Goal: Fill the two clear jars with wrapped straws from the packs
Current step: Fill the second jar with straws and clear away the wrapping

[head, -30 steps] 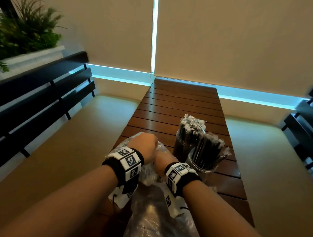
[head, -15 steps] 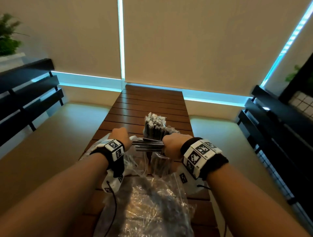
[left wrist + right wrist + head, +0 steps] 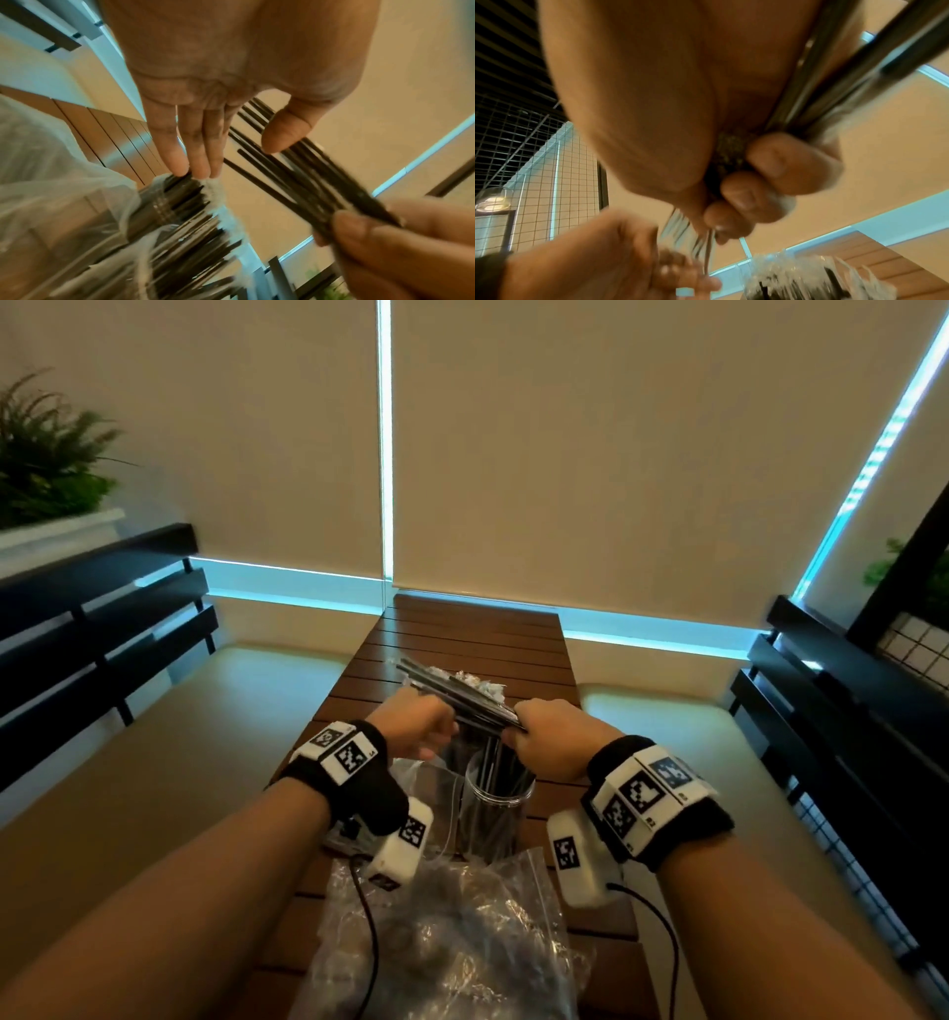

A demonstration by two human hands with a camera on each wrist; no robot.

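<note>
right hand grips bundle of wrapped straws above the jars | left hand fingers straight, loose beside bundle, thumb touching it | far jar looks packed; near jar part-filled | pack lies nearest | judged well along, near jar left to fill

We see black straws in clear wrappers with whitish crimped ends, and a clear jar showing more black inside. The table is reddish-brown, in slats. The wristbands are black with white tags bearing black-and-white square codes — the bag is clear, greyish. Beige blinds — pale blue light at their edges. The plant is green.
</note>
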